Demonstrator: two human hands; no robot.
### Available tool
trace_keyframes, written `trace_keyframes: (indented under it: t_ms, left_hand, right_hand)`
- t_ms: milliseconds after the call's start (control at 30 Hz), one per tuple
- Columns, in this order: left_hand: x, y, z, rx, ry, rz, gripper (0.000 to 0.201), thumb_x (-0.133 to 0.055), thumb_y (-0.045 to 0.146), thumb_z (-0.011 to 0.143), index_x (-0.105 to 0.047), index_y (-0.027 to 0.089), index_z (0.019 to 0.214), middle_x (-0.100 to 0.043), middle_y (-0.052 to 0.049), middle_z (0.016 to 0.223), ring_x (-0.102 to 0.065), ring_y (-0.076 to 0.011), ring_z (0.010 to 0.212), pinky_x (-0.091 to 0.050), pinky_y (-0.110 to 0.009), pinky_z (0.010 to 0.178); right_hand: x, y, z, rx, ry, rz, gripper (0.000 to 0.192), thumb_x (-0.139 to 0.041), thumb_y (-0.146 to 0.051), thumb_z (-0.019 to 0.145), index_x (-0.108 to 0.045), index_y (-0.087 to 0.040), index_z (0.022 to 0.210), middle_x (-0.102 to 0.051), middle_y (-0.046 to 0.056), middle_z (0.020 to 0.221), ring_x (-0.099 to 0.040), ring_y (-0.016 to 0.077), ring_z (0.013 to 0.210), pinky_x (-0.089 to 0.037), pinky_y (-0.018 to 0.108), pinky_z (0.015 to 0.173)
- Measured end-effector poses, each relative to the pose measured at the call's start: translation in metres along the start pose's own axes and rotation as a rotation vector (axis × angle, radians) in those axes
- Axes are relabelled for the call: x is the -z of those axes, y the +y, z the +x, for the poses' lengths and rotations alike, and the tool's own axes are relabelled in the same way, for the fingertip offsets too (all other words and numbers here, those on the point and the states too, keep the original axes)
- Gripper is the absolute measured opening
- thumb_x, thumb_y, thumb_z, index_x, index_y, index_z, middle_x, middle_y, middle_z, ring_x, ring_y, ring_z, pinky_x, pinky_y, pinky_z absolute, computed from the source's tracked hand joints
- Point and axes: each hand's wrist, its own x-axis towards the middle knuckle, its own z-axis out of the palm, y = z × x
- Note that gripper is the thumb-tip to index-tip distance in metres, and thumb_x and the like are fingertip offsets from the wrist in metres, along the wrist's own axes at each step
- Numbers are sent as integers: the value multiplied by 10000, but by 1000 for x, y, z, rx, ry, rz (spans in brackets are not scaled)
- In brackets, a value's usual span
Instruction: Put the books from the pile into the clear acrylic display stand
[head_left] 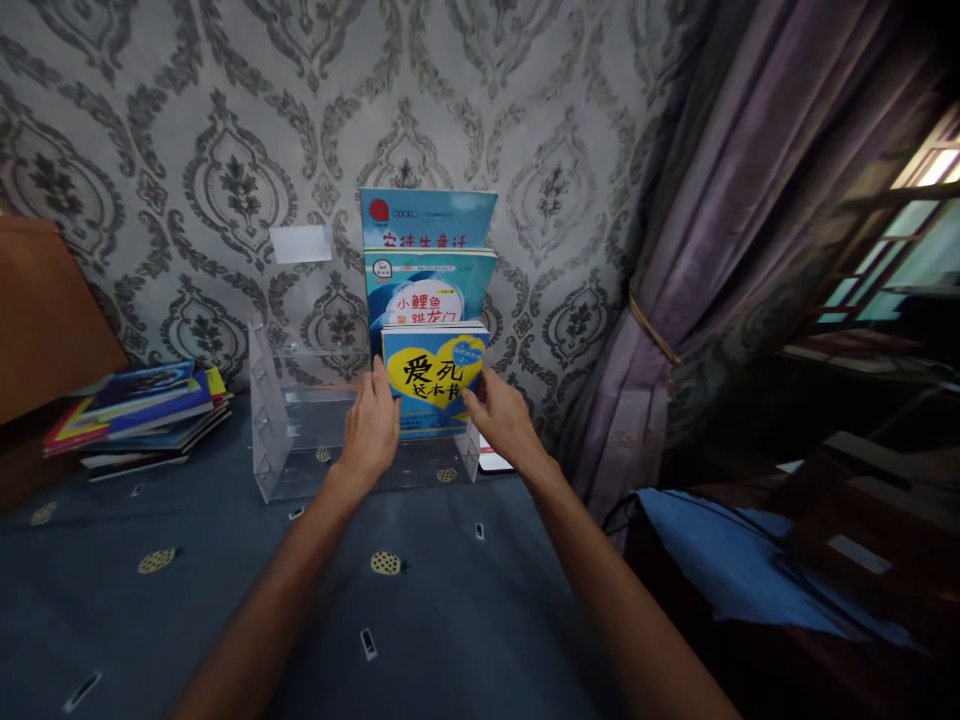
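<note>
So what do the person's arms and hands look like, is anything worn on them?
Both forearms are bare as far as the picture shows, with no sleeves in view. The left hand and the right hand wear no gloves, and no watch, ring or bracelet shows on either wrist.

books (429, 300) in rack (300, 420) right half | stack (139, 410) left of rack

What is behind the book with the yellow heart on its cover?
Behind the yellow-heart book, held by both hands, stand two taller blue books: one with a fish picture, another behind it. Only their tops show; their lower covers are hidden.
</note>
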Motion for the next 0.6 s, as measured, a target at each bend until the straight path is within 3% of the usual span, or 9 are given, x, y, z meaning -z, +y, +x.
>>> trace_keyframes:
  t_ms: [167, 400, 500, 600]
  left_hand:
    - [3, 3, 0, 18, -40, 40, 596, -455, 159, 970, -288, 91, 1538, -587, -224, 1281, -615, -354, 1188, -558, -492, 949]
    - [3, 6, 0, 46, -60, 52, 589, -436, 166, 983, -278, 114, 1548, -595, -224, 1274, -618, -351, 1177, -566, -488, 944]
    - [3, 5, 0, 39, -53, 43, 590, -450, 165, 975, -290, 128, 1541, -591, -209, 1289, -617, -341, 1193, -561, -482, 967]
    - [3, 3, 0, 40, -55, 46, 602, -478, 163, 960, -296, 120, 1533, -584, -207, 1309, -618, -343, 1203, -556, -480, 974]
  right_hand:
    - [-2, 0, 0, -61, -45, -16, 157, -506, -301, 893, -572, -183, 971, -713, 132, 978, -687, 254, 830, -493, 344, 737]
    - [-6, 2, -1, -75, 18, 6, 162, -519, -341, 880, -580, -195, 912, -699, 136, 929, -674, 293, 870, -522, 408, 792]
    - [-9, 7, -3, -93, 101, 107, 241, -546, -360, 884, -599, -185, 1042, -710, 144, 1012, -679, 295, 933, -545, 433, 833]
    - [-14, 11, -2, -91, 150, 274, 443, -590, -382, 881, -556, -173, 1271, -689, 169, 1225, -672, 309, 1102, -546, 480, 944]
